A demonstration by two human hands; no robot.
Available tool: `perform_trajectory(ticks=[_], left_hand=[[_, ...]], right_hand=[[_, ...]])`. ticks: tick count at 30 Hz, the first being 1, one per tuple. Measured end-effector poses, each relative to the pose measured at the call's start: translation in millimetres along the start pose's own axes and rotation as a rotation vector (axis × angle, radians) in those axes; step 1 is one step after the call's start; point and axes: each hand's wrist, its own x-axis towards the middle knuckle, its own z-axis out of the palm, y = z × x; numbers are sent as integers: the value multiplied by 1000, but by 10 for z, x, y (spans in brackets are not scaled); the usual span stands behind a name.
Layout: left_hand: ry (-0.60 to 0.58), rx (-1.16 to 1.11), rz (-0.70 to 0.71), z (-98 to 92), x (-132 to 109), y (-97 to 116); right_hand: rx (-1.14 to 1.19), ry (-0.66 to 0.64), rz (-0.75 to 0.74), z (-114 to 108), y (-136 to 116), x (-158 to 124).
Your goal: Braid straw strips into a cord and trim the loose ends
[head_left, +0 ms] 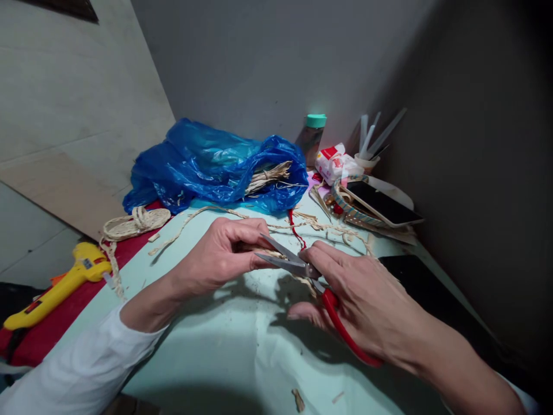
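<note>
My left hand (227,251) pinches a piece of braided straw cord (273,252) between thumb and fingers. In my right hand (349,294) are scissors (334,314) with red handles. Their blades are parted and point left, with the tips at my left fingertips and the cord around them. More of the pale cord (306,283) hangs under the blades, partly hidden by my right hand. A long twisted straw strand (196,216) lies on the table behind both hands. A short red cord (297,232) is on the table just beyond the scissors.
A blue plastic bag (207,164) holds dry straw (268,177) at the back. On the left are a coiled braid (138,223) and a yellow glue gun (64,282). A phone (384,202), a tissue pack (337,164), a green-capped jar (311,138) and a cup of sticks (367,163) stand right.
</note>
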Motion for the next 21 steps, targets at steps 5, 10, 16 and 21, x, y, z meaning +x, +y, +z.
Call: perform_trajectory(ticks=[5, 10, 16, 21], left_hand=[[7, -16, -12, 6, -6, -11], [39, -41, -42, 46, 10, -15], [53, -76, -51, 66, 8, -38], [77, -46, -61, 64, 11, -38]], right_hand=[[-16, 55, -20, 42, 7, -10], [98, 33, -15, 54, 9, -10], [133, 17, -6, 86, 44, -16], [272, 7, 41, 89, 36, 14]])
